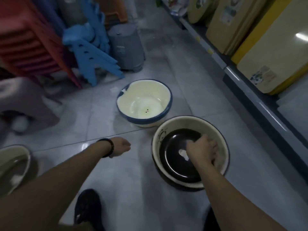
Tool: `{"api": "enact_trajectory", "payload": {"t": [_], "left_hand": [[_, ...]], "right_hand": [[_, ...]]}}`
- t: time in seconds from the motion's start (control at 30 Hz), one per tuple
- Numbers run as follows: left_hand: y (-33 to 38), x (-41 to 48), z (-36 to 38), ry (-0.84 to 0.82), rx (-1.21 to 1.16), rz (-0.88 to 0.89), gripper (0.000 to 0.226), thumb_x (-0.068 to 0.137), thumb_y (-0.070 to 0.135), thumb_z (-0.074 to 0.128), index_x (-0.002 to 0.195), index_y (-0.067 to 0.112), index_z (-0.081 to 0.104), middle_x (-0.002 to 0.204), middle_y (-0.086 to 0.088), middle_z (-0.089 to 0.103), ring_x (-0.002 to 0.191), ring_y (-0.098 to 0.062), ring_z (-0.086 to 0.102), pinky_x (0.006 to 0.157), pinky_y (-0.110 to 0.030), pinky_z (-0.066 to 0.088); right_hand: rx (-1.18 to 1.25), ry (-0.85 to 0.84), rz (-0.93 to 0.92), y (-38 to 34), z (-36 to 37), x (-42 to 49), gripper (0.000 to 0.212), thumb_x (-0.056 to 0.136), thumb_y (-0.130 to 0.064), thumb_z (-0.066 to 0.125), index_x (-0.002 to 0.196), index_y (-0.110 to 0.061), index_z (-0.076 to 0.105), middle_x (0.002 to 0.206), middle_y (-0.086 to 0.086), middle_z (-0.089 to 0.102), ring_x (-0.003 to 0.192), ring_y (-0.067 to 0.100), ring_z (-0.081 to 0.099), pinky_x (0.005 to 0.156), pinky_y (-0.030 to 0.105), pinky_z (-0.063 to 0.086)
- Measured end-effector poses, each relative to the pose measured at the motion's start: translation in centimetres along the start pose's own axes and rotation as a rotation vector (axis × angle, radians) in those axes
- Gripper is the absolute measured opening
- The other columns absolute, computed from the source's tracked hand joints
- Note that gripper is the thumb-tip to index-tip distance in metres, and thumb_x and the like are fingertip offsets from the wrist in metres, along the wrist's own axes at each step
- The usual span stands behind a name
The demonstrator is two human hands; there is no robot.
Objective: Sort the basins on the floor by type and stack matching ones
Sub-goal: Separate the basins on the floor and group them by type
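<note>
A cream basin with a dark rim (216,129) sits on the floor at the right. Inside it lies a black basin (173,164), bottom up, with a white sticker. My right hand (202,150) reaches into the cream basin and grips the black basin's far edge. A stack of cream basins with blue rims (145,99) stands just beyond, near the middle. Another cream basin (13,165) shows at the left edge, partly cut off. My left hand (120,146) hovers over the bare floor with its fingers curled under, holding nothing.
Blue plastic stools (93,59), a red stack of stools (28,45) and a grey upturned bucket (127,47) crowd the far left. A shelf of yellow boards (266,52) runs along the right. My dark shoe (88,209) is at the bottom.
</note>
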State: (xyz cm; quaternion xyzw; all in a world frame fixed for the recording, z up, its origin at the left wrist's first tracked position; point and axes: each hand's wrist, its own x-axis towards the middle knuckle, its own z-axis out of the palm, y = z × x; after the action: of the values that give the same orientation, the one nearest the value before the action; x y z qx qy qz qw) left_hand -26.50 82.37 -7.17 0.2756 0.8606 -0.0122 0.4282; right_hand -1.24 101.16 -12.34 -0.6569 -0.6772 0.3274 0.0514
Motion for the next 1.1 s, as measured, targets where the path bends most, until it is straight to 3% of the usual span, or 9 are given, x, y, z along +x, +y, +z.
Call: {"api": "enact_trajectory", "payload": {"t": [0.13, 0.27, 0.33, 0.43, 0.5, 0.63, 0.8, 0.97, 1.1], "left_hand": [[-8.7, -6.7, -5.9, 0.015, 0.080, -0.076, 0.041, 0.097, 0.054, 0.054, 0.132, 0.035, 0.061, 0.126, 0.001, 0.065, 0.101, -0.018, 0.071, 0.080, -0.034, 0.062], [-18.9, -13.6, -9.6, 0.184, 0.121, -0.145, 0.041, 0.095, 0.055, 0.053, 0.128, 0.035, 0.066, 0.128, 0.007, 0.066, 0.109, -0.018, 0.068, 0.102, -0.041, 0.053], [-24.1, -16.0, -9.9, 0.256, 0.049, -0.188, 0.033, 0.099, 0.045, 0.055, 0.125, 0.031, 0.069, 0.123, 0.007, 0.069, 0.113, -0.018, 0.066, 0.103, -0.034, 0.049], [-31.8, -17.3, -8.7, 0.412, -0.162, -0.273, 0.027, 0.091, 0.045, 0.054, 0.106, 0.033, 0.073, 0.095, 0.015, 0.074, 0.093, -0.018, 0.072, 0.091, -0.033, 0.055], [-37.0, -16.9, -7.6, 0.561, -0.282, -0.327, 0.034, 0.082, 0.047, 0.053, 0.105, 0.034, 0.074, 0.101, 0.011, 0.074, 0.097, -0.019, 0.068, 0.094, -0.035, 0.054], [-41.9, -16.7, -7.0, 0.682, -0.370, -0.335, 0.035, 0.089, 0.035, 0.059, 0.121, 0.029, 0.069, 0.112, 0.009, 0.066, 0.110, -0.022, 0.062, 0.098, -0.033, 0.047], [-46.4, -16.6, -6.5, 0.713, -0.524, -0.405, 0.036, 0.096, 0.038, 0.058, 0.128, 0.024, 0.059, 0.123, -0.001, 0.065, 0.109, -0.025, 0.061, 0.095, -0.037, 0.050], [-49.5, -16.2, -4.9, 0.652, -0.542, -0.512, 0.046, 0.098, 0.040, 0.049, 0.143, 0.030, 0.051, 0.134, -0.005, 0.062, 0.114, -0.028, 0.061, 0.091, -0.034, 0.050], [-50.4, -15.9, -4.5, 0.648, -0.506, -0.543, 0.048, 0.095, 0.032, 0.055, 0.143, 0.033, 0.047, 0.131, -0.003, 0.062, 0.114, -0.028, 0.062, 0.093, -0.039, 0.054]], "right_hand": [[0.289, -0.261, -0.195, -10.7, 2.8, -5.4, 0.035, 0.093, -0.026, 0.061, 0.123, -0.008, 0.065, 0.123, 0.018, 0.069, 0.115, 0.041, 0.064, 0.093, 0.040, 0.051], [0.337, -0.642, -0.379, -18.0, 8.5, -15.4, 0.012, 0.088, -0.028, 0.063, 0.089, -0.017, 0.068, 0.088, 0.006, 0.068, 0.078, 0.023, 0.062, 0.068, 0.038, 0.049], [0.334, -0.817, -0.391, -20.2, 11.9, -19.9, 0.012, 0.090, -0.025, 0.068, 0.091, -0.014, 0.073, 0.085, 0.007, 0.070, 0.074, 0.023, 0.064, 0.067, 0.039, 0.051], [0.356, -1.070, -0.199, -23.3, 17.6, -25.2, 0.021, 0.096, -0.023, 0.071, 0.109, -0.007, 0.074, 0.098, 0.011, 0.076, 0.082, 0.030, 0.071, 0.073, 0.040, 0.058], [0.366, -1.159, -0.119, -25.6, 22.0, -28.2, 0.025, 0.099, -0.024, 0.069, 0.115, -0.006, 0.072, 0.105, 0.014, 0.076, 0.089, 0.034, 0.075, 0.077, 0.042, 0.062], [0.290, -1.175, -0.100, -30.2, 32.2, -33.3, 0.019, 0.104, -0.018, 0.059, 0.118, -0.006, 0.065, 0.116, 0.017, 0.073, 0.102, 0.037, 0.073, 0.092, 0.049, 0.062], [0.242, -1.207, -0.011, -34.1, 44.6, -38.0, 0.015, 0.101, -0.010, 0.052, 0.109, -0.005, 0.064, 0.100, 0.016, 0.061, 0.084, 0.034, 0.063, 0.067, 0.040, 0.056], [0.211, -1.197, 0.103, -34.8, 54.3, -40.4, 0.023, 0.099, -0.020, 0.061, 0.121, -0.015, 0.059, 0.109, 0.010, 0.052, 0.089, 0.029, 0.055, 0.075, 0.043, 0.057], [0.312, -1.144, 0.190, -34.6, 58.8, -40.3, 0.011, 0.094, -0.006, 0.055, 0.097, -0.011, 0.064, 0.094, 0.015, 0.062, 0.074, 0.027, 0.055, 0.067, 0.037, 0.056]]}}
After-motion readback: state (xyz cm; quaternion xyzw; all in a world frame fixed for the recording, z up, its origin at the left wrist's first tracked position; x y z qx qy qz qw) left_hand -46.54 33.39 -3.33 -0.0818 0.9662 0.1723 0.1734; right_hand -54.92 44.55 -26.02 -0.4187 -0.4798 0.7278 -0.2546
